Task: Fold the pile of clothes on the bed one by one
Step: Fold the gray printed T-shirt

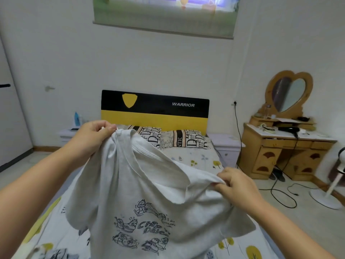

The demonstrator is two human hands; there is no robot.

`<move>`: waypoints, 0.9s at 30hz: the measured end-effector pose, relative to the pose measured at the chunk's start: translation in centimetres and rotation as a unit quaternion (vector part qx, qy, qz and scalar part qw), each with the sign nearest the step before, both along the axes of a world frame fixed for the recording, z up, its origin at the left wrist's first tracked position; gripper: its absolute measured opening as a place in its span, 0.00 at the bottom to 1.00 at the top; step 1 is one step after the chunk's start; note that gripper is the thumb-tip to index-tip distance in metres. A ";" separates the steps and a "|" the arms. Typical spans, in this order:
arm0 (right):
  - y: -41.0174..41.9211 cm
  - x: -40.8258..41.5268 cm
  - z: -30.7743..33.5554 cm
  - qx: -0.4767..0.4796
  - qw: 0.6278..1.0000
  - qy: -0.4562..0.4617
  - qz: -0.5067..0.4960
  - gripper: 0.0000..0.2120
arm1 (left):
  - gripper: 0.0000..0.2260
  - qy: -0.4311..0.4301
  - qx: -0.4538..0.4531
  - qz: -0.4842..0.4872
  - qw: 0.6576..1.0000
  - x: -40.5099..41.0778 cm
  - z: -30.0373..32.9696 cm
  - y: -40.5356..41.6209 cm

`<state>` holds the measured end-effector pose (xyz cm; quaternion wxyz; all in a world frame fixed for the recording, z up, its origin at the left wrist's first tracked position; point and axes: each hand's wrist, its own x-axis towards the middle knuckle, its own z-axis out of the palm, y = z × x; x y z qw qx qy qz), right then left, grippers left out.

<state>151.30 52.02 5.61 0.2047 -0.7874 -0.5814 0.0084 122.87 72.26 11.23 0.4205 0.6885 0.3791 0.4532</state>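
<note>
A light grey T-shirt (pixel 130 184) with a dark cartoon print on its front hangs in the air over the bed (pixel 201 157). My left hand (pixel 91 139) pinches one shoulder of the T-shirt, raised high at the left. My right hand (pixel 237 186) pinches the other shoulder, lower and to the right. The shirt droops between the two hands and hides the middle of the bed. A bit of another garment (pixel 56 254) shows at the bottom left edge.
Two patterned pillows (pixel 184 139) lie against the black and yellow headboard (pixel 155 111). White nightstands (pixel 226 144) flank the bed. A wooden dressing table (pixel 285 152) with a heart mirror stands at the right, with cables and a fan stand (pixel 328 193) on the floor.
</note>
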 end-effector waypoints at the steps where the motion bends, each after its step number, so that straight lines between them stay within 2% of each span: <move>1: 0.0 0.1 0.2 0.026 1.000 -0.005 -0.013 0.12 | 0.12 0.010 0.008 0.001 1.000 0.0 -0.2 -0.1; 3: 0.2 0.0 0.9 0.069 0.997 -0.004 -0.029 0.08 | 0.14 0.031 0.020 0.006 0.999 0.1 -0.8 -0.1; 4: 0.3 -0.1 1.1 0.107 0.993 0.029 -0.037 0.09 | 0.14 0.042 0.026 0.014 0.999 0.2 -1.2 -0.1; 6: 0.3 -0.6 1.4 0.204 0.962 0.170 -0.058 0.14 | 0.14 0.073 0.039 0.030 0.996 0.6 -1.9 -0.2; 8: 0.2 -1.3 2.2 0.270 0.913 0.301 -0.058 0.11 | 0.13 0.096 0.046 0.036 0.994 1.1 -2.6 -0.5; 10: -0.2 -1.6 3.0 0.268 0.898 0.349 -0.023 0.11 | 0.13 0.096 0.036 0.038 0.994 1.6 -3.0 -0.8; 14: -1.2 -1.9 4.2 0.160 0.952 0.249 0.078 0.11 | 0.08 0.063 -0.028 0.031 0.997 1.3 -3.2 -0.1; 17: -1.3 -1.8 3.7 0.111 0.970 0.198 0.089 0.09 | 0.08 0.036 -0.063 -0.001 0.997 0.6 -3.1 0.2; 20: -0.8 -0.8 2.8 0.164 0.968 0.185 0.043 0.08 | 0.12 0.033 -0.072 -0.063 0.995 0.3 -3.1 -0.2; 22: -0.3 0.1 2.3 0.187 0.965 0.185 0.001 0.10 | 0.13 0.068 -0.049 -0.098 0.992 0.1 -2.9 -0.7; 26: 0.6 1.0 1.6 0.204 0.948 0.238 -0.060 0.10 | 0.15 0.131 -0.003 -0.164 0.978 0.1 -2.2 -2.0; 27: 0.7 0.9 1.5 0.211 0.940 0.256 -0.073 0.10 | 0.11 0.140 0.000 -0.174 0.975 0.1 -2.0 -2.4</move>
